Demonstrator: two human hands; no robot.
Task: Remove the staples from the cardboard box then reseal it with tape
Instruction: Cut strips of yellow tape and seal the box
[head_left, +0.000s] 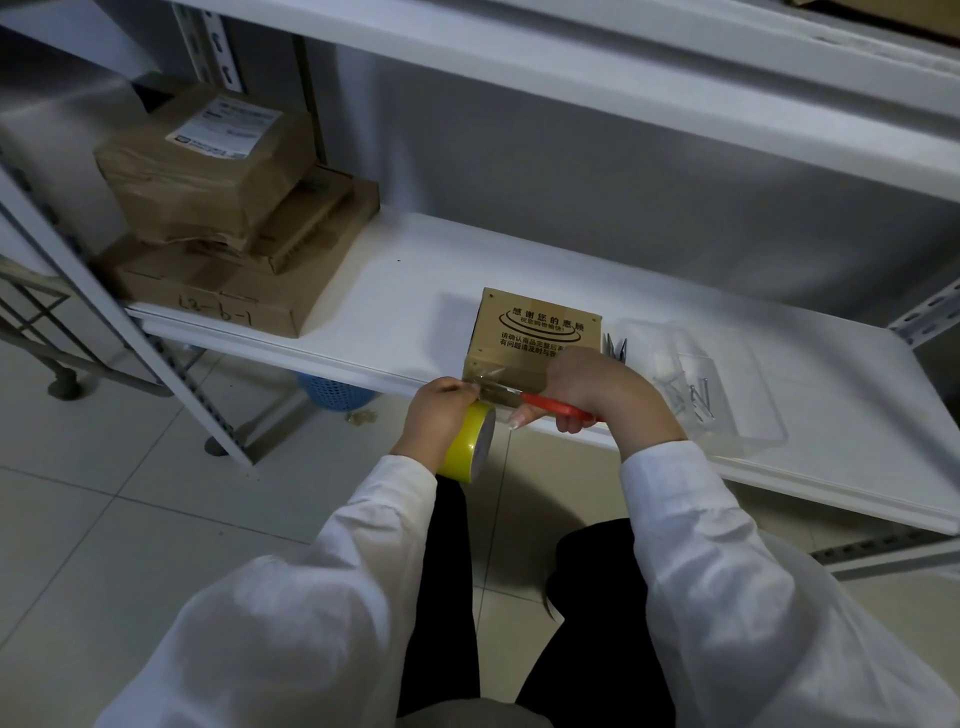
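A small brown cardboard box with printed text stands near the front edge of the white shelf. My left hand grips a yellow tape roll just below the shelf edge, with a clear strip of tape stretched up to the box's front face. My right hand holds red-handled scissors, whose blades lie at the tape strip between roll and box.
A clear plastic tray with several metal staples sits right of the box. A metal tool lies between box and tray. Stacked cardboard parcels fill the shelf's left end. A blue basket stands on the tiled floor below.
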